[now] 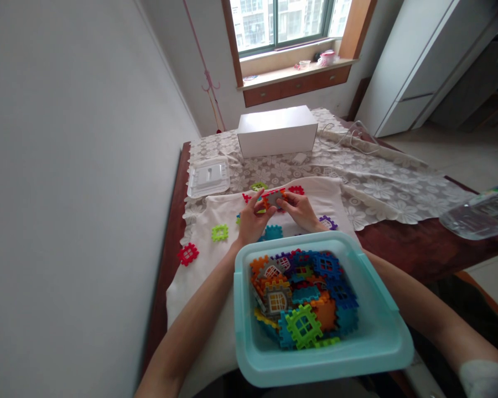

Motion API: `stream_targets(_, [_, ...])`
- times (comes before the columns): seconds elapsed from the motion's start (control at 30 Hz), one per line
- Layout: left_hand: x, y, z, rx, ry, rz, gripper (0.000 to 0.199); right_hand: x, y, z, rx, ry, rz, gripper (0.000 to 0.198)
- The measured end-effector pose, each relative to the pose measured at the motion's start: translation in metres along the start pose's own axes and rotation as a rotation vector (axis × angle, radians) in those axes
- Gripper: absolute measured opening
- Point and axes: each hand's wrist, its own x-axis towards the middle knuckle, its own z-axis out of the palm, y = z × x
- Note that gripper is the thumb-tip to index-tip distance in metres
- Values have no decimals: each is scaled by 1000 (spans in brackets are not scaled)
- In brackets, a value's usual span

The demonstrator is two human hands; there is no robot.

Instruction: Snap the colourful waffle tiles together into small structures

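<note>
Both my hands meet over the white cloth, beyond the tub, around a small joined group of interlocking plastic tiles (274, 199) in grey, orange and red. My left hand (252, 220) grips its left side. Fingers of my right hand (302, 211) are closed on its right side. Part of the group is hidden by the fingers. A teal tile (273, 232) lies just below the hands, and a red tile (296, 190) lies beyond the right hand. Nearest me stands a light teal tub (382, 348) with many mixed tiles, including a green window tile (304, 326) on top.
On the cloth (207, 287) lie a lime tile (219, 232), a red window tile (188, 254) and a purple tile (327, 223). Farther back are a white lid (208, 177) and a white box (278, 132). A clear plastic container (481, 213) is at the right.
</note>
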Motion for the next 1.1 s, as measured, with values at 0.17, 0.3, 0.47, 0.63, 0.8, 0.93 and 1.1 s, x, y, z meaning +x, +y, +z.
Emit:
stream_targets(0.17, [0,-2,3,64,-39,58,80,0,0,0,0,-9,-34,55])
stream_targets(0.3, [2,-3,1,49,-29,56,71,-4,-2,0,13,-88,-58,70])
stream_targets(0.47, [1,2,0,94,-29,63,71,-7,-3,-5,62,-140,-72,80])
stream_targets(0.63, [0,5,0,105,-2,95,67,-5,-4,-9,157,-149,-81,68])
stream_targets(0.8, [1,3,-1,56,39,137,67,-1,-7,-11,226,-208,-65,67])
stream_targets(0.93, [4,0,-4,44,27,157,68,1,-6,-13,219,-216,-64,66])
stream_targets(1.1, [6,-3,-8,37,27,212,59,1,1,-13,144,-228,-61,61])
